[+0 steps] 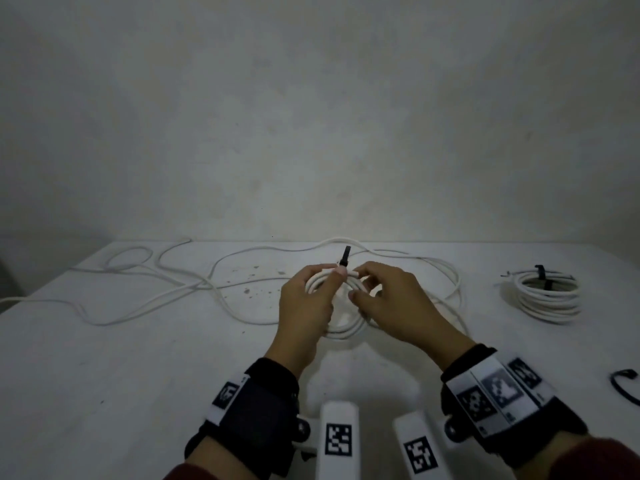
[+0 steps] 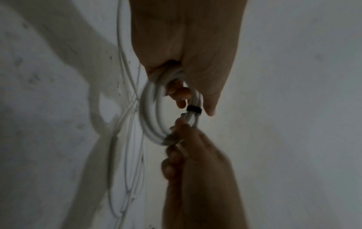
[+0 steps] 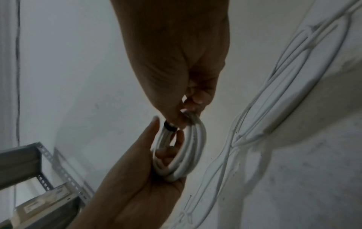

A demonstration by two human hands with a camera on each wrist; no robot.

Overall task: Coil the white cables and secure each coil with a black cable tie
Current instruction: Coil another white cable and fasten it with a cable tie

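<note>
Hands, left (image 1: 304, 306) and right (image 1: 391, 303), grip one tied coil (image 1: 343, 327); a second coil (image 1: 547, 292) lies apart.

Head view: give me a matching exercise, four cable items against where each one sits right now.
Things:
1. coil with tie sticking up
2. finished tied coil
3. spare black tie
4. loose white cable

Places:
A. sprawled over the table's left
B. held in both hands
C. near right edge, in front
D. far right, resting on the table

Pairs: 1-B, 2-D, 3-C, 4-A
</note>
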